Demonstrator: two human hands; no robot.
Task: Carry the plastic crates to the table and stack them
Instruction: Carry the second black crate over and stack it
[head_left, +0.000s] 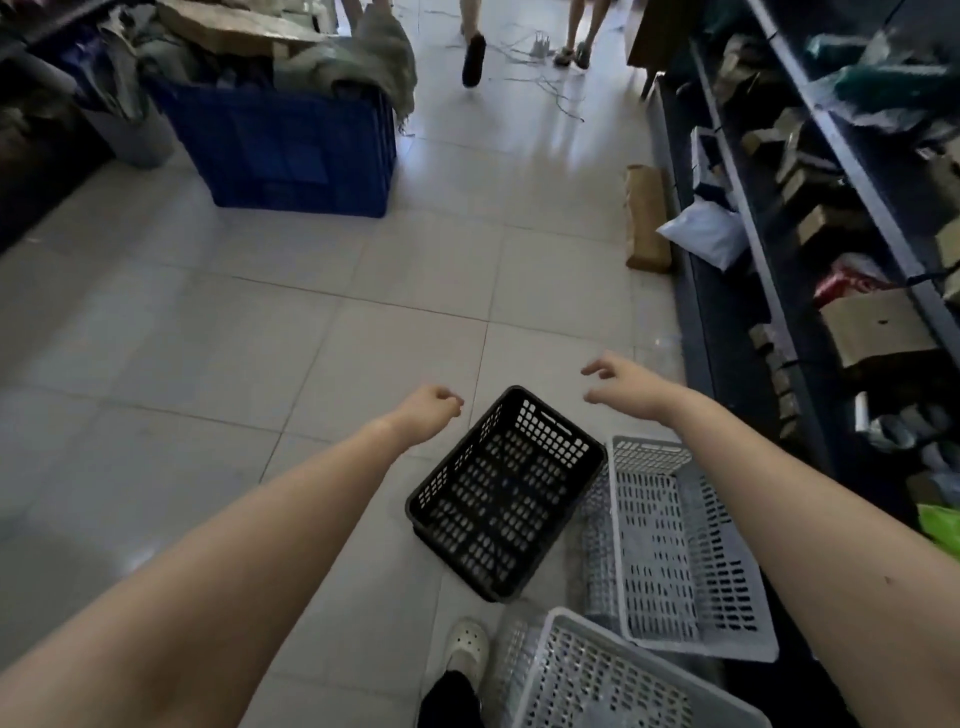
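3 crates (506, 493) (1 black, 2 grey).

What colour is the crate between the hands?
Black, with perforated walls, seen in the head view: crate.

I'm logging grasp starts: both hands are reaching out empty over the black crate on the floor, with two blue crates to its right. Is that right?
Not quite. The two crates right of the black crate are pale grey, not blue; the only blue crate stands far off to the left. The rest holds: the head view shows the left hand and right hand empty above it.
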